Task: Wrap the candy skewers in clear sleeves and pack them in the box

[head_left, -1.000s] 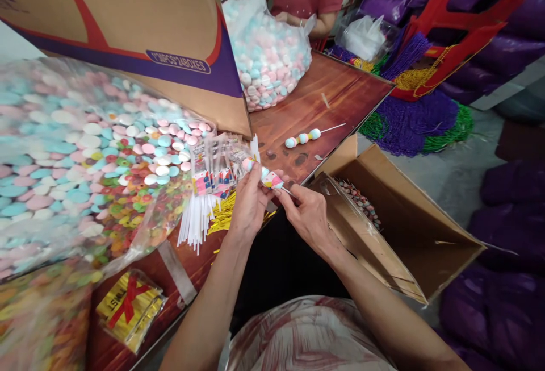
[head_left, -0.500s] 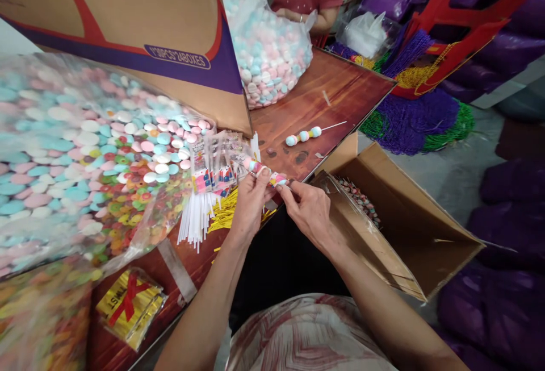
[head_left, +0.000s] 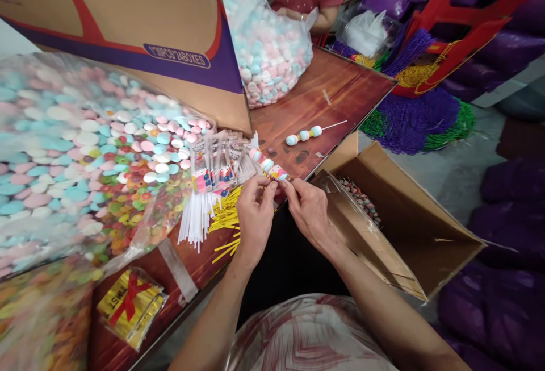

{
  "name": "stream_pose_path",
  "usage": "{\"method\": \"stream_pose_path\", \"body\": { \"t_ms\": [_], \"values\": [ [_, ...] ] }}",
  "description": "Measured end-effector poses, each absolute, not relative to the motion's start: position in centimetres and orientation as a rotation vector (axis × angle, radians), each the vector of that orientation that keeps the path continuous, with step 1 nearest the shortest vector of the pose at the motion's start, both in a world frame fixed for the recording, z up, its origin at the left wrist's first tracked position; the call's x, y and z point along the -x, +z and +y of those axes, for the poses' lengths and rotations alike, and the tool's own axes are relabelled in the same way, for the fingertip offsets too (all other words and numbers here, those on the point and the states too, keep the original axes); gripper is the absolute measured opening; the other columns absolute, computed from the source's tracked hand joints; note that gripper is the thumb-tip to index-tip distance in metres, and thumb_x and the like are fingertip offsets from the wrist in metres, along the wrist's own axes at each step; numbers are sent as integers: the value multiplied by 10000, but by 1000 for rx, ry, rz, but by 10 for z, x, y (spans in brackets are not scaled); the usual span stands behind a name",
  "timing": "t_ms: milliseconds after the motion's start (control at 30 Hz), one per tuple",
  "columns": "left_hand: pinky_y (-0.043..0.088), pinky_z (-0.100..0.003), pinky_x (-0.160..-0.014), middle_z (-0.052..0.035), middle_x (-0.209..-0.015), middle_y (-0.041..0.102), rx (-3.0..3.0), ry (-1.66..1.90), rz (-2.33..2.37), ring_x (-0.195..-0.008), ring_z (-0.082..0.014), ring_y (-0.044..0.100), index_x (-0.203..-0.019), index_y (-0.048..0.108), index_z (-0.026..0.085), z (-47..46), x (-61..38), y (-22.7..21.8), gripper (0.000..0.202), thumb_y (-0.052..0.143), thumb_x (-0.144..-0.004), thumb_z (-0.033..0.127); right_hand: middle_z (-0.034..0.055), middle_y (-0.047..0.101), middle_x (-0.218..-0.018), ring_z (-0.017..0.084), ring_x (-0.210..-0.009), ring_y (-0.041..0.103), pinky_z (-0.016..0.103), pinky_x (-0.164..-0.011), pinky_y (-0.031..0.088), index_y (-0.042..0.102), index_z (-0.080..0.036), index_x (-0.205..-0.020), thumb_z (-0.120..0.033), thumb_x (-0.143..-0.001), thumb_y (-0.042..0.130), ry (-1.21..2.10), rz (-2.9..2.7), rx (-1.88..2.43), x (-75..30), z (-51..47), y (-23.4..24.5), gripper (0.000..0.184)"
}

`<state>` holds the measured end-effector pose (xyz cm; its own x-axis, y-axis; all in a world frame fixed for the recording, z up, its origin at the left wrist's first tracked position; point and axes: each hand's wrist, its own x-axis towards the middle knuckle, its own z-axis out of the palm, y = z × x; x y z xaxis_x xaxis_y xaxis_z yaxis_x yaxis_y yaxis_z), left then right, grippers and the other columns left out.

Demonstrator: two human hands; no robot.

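Observation:
A marshmallow candy skewer in a printed clear bag [head_left: 268, 165] points up and left from my hands. My left hand [head_left: 256, 212] is closed, thumb and index fingertip pinched together at the skewer's lower end. Against that same end my right hand [head_left: 310, 209] pinches with its fingertips, almost touching the left thumb. What exactly lies between the fingertips is largely hidden. Just left of my left hand are yellow twist ties [head_left: 226, 212], white sticks [head_left: 196, 217] and a stack of printed bags [head_left: 215, 161]. Another marshmallow skewer [head_left: 304, 135], unwrapped, lies farther back on the table.
A large bag of marshmallows and gummy rings [head_left: 140, 149] spreads over the left side. Behind stands a big carton [head_left: 128, 13], beside another marshmallow bag [head_left: 272, 47] and a seated person. An open cardboard box [head_left: 392, 200] holding skewers is at right. A twist-tie packet [head_left: 131, 308] lies front left.
My left hand has shifted from the skewer's middle down to its lower end, beside my right fingertips. More of the wrapped skewer shows now. My right hand has barely moved.

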<state>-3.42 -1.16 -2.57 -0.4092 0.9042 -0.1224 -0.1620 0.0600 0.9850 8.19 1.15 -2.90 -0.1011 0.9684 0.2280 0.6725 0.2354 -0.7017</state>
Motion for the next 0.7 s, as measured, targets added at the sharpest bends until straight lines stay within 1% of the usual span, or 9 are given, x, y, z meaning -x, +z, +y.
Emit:
{"method": "stream_pose_path", "body": {
  "t_ms": [100,167,233,300,400,467,533,633,700],
  "values": [
    [517,-317,-865,-42,-959,698,-969,1546,1554,-940,-204,662,-894,690,238,-11,34,-31,110,718,-804,294,-30,470,-570,104,-513,316,271,-540,230,413,-210,-611,-344,-999,427,560,-1858,1466,-80,9,-28,412],
    [495,-313,-873,-38,-933,703,-1065,1555,1631,-908,-198,652,-899,714,241,-9,33,-34,88,687,-824,278,-31,458,-570,108,-517,327,272,-547,244,401,-216,-622,-311,-1002,404,565,-1863,1440,-80,6,-27,391],
    [481,-303,-848,-30,-894,697,-1134,1541,1688,-849,-184,641,-907,716,241,-8,32,-34,95,643,-854,270,-30,448,-581,111,-530,349,269,-565,265,388,-221,-640,-275,-994,386,602,-1871,1404,-81,3,-26,358],
    [468,-288,-798,-20,-860,673,-1183,1550,1718,-789,-170,622,-893,701,240,-7,32,-33,94,611,-866,253,-35,436,-590,111,-537,360,263,-575,276,378,-224,-662,-249,-983,371,684,-1882,1366,-83,1,-24,323],
    [436,-273,-750,-5,-809,619,-1319,1562,1730,-741,-157,581,-821,655,232,-6,33,-31,72,597,-851,202,-49,406,-579,105,-513,322,259,-553,257,375,-225,-682,-247,-973,365,790,-1894,1355,-85,-2,-23,292],
    [417,-274,-725,-1,-781,590,-1467,1521,1687,-723,-154,551,-785,615,227,-7,35,-30,81,591,-840,172,-55,391,-565,104,-498,294,261,-542,244,383,-224,-685,-259,-972,366,793,-1886,1391,-84,-2,-22,290],
    [402,-280,-699,0,-761,567,-1616,1468,1609,-704,-154,521,-767,579,225,-9,38,-30,98,586,-837,156,-53,401,-562,104,-495,301,259,-541,249,401,-223,-691,-265,-973,364,775,-1874,1424,-82,-2,-19,288],
    [396,-289,-687,0,-748,548,-1696,1427,1509,-691,-155,492,-759,552,226,-14,43,-29,110,588,-844,166,-44,433,-570,109,-500,340,255,-544,267,430,-220,-711,-252,-974,360,758,-1893,1415,-78,-2,-15,275],
    [404,-284,-686,2,-750,545,-1601,1412,1463,-688,-151,490,-768,559,225,-18,46,-28,104,598,-862,206,-39,446,-579,110,-507,367,252,-548,277,431,-219,-715,-241,-979,358,726,-1912,1382,-77,-2,-14,275]
  ]
}}
